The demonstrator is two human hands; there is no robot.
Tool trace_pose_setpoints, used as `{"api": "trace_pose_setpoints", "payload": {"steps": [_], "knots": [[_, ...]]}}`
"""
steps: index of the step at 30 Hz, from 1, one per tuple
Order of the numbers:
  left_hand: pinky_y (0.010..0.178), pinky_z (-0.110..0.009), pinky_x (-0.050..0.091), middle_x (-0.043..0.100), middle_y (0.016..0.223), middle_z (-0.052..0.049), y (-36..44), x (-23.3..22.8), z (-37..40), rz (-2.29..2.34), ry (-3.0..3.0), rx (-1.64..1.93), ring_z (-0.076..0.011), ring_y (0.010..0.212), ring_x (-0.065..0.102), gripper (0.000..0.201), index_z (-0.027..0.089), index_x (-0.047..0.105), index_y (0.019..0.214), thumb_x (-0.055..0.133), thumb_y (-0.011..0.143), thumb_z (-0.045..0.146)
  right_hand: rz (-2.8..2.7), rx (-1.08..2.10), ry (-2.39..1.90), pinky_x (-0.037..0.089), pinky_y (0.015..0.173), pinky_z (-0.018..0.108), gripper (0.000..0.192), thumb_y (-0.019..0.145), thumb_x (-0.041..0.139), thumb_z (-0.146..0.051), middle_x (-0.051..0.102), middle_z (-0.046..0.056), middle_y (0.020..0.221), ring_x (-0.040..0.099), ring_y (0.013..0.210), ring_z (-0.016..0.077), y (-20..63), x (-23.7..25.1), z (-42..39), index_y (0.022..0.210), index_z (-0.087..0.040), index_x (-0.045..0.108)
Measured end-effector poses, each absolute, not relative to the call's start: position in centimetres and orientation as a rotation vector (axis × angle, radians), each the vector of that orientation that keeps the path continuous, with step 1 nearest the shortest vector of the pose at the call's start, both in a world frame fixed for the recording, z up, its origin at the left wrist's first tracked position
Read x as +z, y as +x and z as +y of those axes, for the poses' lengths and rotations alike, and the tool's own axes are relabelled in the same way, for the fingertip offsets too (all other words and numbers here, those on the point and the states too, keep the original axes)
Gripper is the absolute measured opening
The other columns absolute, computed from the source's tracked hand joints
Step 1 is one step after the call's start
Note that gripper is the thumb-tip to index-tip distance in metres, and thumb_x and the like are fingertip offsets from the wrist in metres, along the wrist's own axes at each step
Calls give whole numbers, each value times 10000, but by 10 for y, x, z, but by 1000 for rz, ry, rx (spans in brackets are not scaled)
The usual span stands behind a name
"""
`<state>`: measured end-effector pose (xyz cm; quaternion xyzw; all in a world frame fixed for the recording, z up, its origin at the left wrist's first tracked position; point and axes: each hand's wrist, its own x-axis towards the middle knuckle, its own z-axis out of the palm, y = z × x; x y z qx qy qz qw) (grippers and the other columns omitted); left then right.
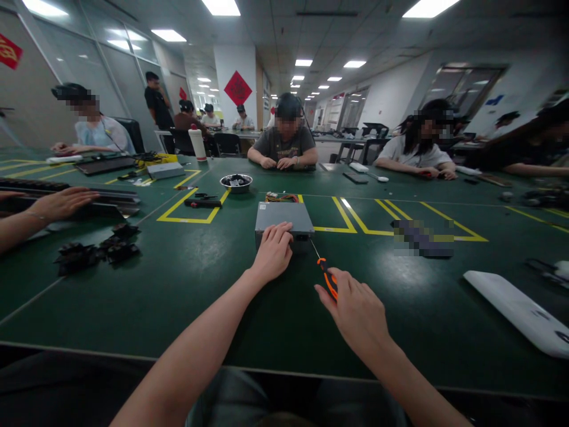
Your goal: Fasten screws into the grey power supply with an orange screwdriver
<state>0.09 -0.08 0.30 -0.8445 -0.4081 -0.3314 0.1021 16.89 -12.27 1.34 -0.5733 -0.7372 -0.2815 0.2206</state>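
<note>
A grey metal computer power supply (288, 212) lies flat on the green table in front of me, its bundle of coloured wires (282, 197) at the far side. My left hand (275, 252) is curled over its near edge, fingers on the top face, holding it. In my right hand (355, 302) is a screwdriver (328, 277) with an orange and black handle. Its thin shaft slants up and left, the tip at the near right corner of the power supply. Whether the tip sits in a screw is too small to tell.
A metal bowl (236, 182) of small parts stands beyond, with a black tool (203, 203) to its left. Black parts (100, 249) lie left, near another person's hand (62, 204). A white device (518, 308) lies right. Several people sit around the table.
</note>
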Motion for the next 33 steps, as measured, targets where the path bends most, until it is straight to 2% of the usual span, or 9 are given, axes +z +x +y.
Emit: {"api": "trace_pose_setpoints", "payload": {"steps": [6, 9, 13, 18, 22, 26, 28, 33], "knots": [[1042, -411, 275, 466, 1281, -73, 0, 4, -1, -1195, -2502, -981, -201, 1242, 362, 171, 189, 500, 916, 411, 798, 105, -2011, -719, -1502, 474, 635, 315, 218, 845, 402, -170, 530, 145, 931, 553, 783, 207, 161, 9, -124, 1036, -99, 481], [1042, -416, 278, 465, 1280, -75, -1, 4, -1, -1203, -2501, -980, -198, 1248, 356, 176, 190, 501, 917, 413, 794, 101, -1982, -720, -1502, 467, 593, 293, 175, 860, 419, -196, 535, 95, 865, 550, 706, 176, 159, 8, -123, 1007, -153, 504], [1044, -415, 278, 467, 1278, -77, -1, 5, -1, -1199, -2507, -969, -198, 1246, 359, 165, 190, 501, 920, 411, 806, 114, -1869, -754, -1647, 387, 452, 244, 179, 875, 417, -279, 535, 44, 775, 514, 532, 129, 159, 13, -124, 987, -189, 524], [1049, -404, 273, 468, 1278, -73, -2, 5, -2, -1197, -2505, -966, -193, 1248, 354, 150, 187, 499, 913, 407, 815, 122, -1834, -565, -1743, 380, 414, 254, 244, 887, 363, -344, 557, 54, 783, 544, 522, 150, 159, 21, -126, 992, -166, 493], [1042, -414, 283, 478, 1271, -76, -1, 4, -1, -1193, -2500, -976, -194, 1239, 365, 159, 189, 504, 908, 426, 795, 111, -1842, -449, -1677, 477, 515, 300, 252, 861, 389, -303, 516, 131, 955, 581, 741, 213, 158, 18, -127, 1042, -149, 473], [1038, -416, 289, 478, 1271, -76, -1, 4, -1, -1189, -2494, -984, -197, 1238, 367, 169, 189, 505, 914, 426, 790, 105, -1880, -523, -1565, 499, 663, 350, 240, 857, 368, -197, 506, 151, 965, 553, 839, 227, 156, 13, -127, 1048, -126, 495], [1041, -411, 287, 473, 1276, -74, -1, 4, -2, -1186, -2496, -980, -196, 1236, 370, 164, 189, 504, 915, 424, 795, 109, -1921, -581, -1550, 490, 638, 322, 247, 865, 375, -190, 533, 123, 939, 561, 776, 199, 156, 12, -127, 1066, -151, 513], [1043, -411, 283, 462, 1286, -74, -1, 5, -2, -1190, -2500, -978, -196, 1244, 362, 158, 190, 500, 919, 415, 808, 116, -1854, -652, -1691, 373, 421, 229, 250, 886, 388, -296, 576, 46, 821, 530, 520, 118, 160, 12, -126, 1056, -222, 555]]}}
